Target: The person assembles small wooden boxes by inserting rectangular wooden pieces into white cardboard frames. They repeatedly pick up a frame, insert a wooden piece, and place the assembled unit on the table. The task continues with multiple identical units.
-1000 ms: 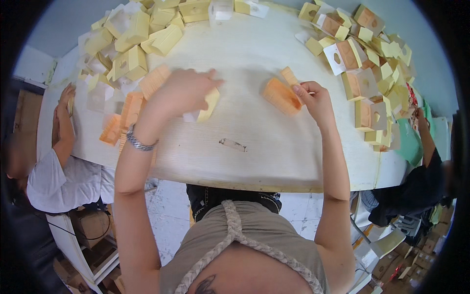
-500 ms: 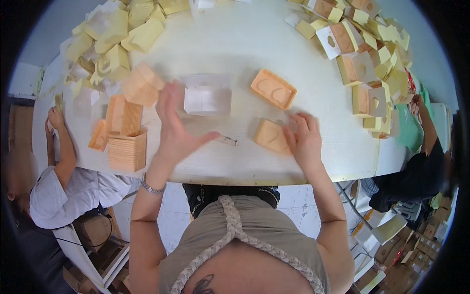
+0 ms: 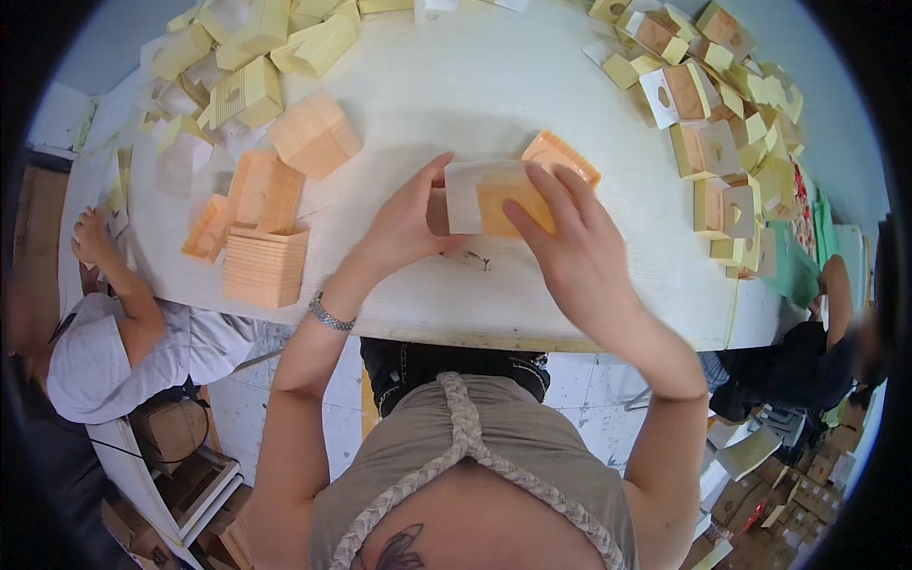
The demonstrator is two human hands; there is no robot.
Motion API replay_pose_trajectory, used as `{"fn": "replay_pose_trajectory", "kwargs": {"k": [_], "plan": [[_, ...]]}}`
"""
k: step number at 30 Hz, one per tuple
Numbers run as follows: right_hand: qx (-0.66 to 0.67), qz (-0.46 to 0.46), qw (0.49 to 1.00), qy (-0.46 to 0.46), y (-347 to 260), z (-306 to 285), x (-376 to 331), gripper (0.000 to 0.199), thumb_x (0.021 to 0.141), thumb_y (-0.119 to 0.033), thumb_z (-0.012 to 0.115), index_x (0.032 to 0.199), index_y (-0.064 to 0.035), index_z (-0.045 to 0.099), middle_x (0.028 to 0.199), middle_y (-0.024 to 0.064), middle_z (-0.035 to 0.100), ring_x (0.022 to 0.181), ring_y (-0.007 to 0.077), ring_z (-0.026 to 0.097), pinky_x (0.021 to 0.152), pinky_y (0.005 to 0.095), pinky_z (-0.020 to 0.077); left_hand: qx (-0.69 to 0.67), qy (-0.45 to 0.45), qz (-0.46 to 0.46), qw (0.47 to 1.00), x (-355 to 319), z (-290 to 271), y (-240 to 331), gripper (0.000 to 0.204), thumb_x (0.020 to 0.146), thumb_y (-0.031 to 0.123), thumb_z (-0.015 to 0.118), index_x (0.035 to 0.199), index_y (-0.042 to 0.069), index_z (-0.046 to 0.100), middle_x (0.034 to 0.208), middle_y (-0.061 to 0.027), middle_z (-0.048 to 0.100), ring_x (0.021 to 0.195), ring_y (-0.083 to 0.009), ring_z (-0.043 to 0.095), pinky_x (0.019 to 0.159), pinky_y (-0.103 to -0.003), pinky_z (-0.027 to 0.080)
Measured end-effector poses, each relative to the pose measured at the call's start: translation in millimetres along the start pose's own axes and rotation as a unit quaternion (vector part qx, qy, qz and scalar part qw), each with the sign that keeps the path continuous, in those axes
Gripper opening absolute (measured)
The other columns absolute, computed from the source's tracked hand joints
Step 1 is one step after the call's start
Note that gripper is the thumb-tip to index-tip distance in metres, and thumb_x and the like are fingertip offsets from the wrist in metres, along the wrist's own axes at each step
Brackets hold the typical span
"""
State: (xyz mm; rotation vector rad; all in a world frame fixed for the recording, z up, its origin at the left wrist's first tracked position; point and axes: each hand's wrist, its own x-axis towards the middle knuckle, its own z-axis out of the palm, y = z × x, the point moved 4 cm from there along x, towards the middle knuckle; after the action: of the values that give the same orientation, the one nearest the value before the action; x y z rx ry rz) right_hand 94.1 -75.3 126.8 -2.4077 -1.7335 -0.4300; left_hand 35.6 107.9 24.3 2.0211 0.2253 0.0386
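Above the table, in front of me, a small white paper box (image 3: 464, 182) is gripped at its left end by my left hand (image 3: 407, 217); the thumb is below and the fingers above. My right hand (image 3: 587, 249) has its thumb and fingers closed on a peach plastic tray (image 3: 498, 209). The tray meets the box's right end; how far it lies inside I cannot tell. Another peach tray (image 3: 566, 157) rests on the table just beyond my right fingers, partly covered by them.
Stacks of peach trays (image 3: 264, 271) stand at the left, with a further stack (image 3: 315, 135) behind. Pale yellow boxes (image 3: 245, 93) pile up at the far left. Boxes with trays inside (image 3: 698, 150) heap at the right. Co-workers sit at both table ends.
My left hand has moved right and now grips the white box, which is lifted off the table. My right hand has raised the nearer tray and brought it to the box.
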Motion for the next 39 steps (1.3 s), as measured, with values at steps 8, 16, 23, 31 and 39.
{"fn": "replay_pose_trajectory", "kwargs": {"k": [8, 16, 23, 31, 39], "plan": [[0.172, -0.131, 0.974, -0.07, 21, 68, 28, 0.033, 0.078, -0.008, 0.065, 0.111, -0.0036, 0.068, 0.126, 0.0181, 0.055, 0.119, 0.0326, 0.051, 0.089, 0.0384, 0.0531, 0.066, 0.013, 0.079, 0.995, -1, -3, -1, 0.096, 0.065, 0.015, 0.083, 0.145, 0.006, 0.031, 0.123, -0.0182, 0.056, 0.116, -0.0345, 0.054, 0.099, -0.04, 0.045], [0.003, -0.167, 0.985, -0.052, 26, 48, 30, 0.034, 0.075, -0.008, 0.065, 0.107, 0.001, 0.069, 0.116, 0.0121, 0.063, 0.102, 0.0241, 0.059, 0.074, 0.0327, 0.0537, 0.083, 0.009, 0.049, 0.995, 5, -1, -9, 0.101, 0.065, 0.012, 0.079, 0.15, 0.009, 0.023, 0.112, -0.0191, 0.059, 0.109, -0.0372, 0.055, 0.096, -0.043, 0.045], [0.062, -0.178, 0.982, 0.012, 11, 71, 12, 0.036, 0.07, -0.008, 0.064, 0.103, 0.0037, 0.069, 0.107, 0.0118, 0.068, 0.087, 0.0208, 0.059, 0.069, 0.0326, 0.051, 0.039, 0.027, 0.034, 0.998, 5, -4, -15, 0.1, 0.068, 0.011, 0.081, 0.15, 0.009, 0.024, 0.127, -0.0183, 0.058, 0.111, -0.0357, 0.061, 0.093, -0.039, 0.05], [-0.031, -0.004, 0.999, 0.001, 7, 57, 14, 0.041, 0.07, -0.008, 0.065, 0.109, 0.0021, 0.066, 0.117, 0.012, 0.068, 0.084, 0.0226, 0.057, 0.074, 0.0349, 0.0481, 0.088, 0.061, 0.035, 0.994, 4, 3, -15, 0.102, 0.069, 0.017, 0.083, 0.15, 0.004, 0.022, 0.127, -0.0204, 0.058, 0.114, -0.0361, 0.059, 0.093, -0.04, 0.05], [0.36, 0.29, 0.887, -0.02, 6, 81, 13, 0.039, 0.082, -0.004, 0.064, 0.12, 0.0023, 0.061, 0.125, 0.0206, 0.062, 0.084, 0.0347, 0.064, 0.075, 0.0395, 0.0516, 0.18, 0.146, 0.098, 0.968, -9, 15, -25, 0.104, 0.068, 0.024, 0.086, 0.147, 0.0, 0.022, 0.132, -0.0213, 0.053, 0.115, -0.0365, 0.058, 0.093, -0.041, 0.05]]}}
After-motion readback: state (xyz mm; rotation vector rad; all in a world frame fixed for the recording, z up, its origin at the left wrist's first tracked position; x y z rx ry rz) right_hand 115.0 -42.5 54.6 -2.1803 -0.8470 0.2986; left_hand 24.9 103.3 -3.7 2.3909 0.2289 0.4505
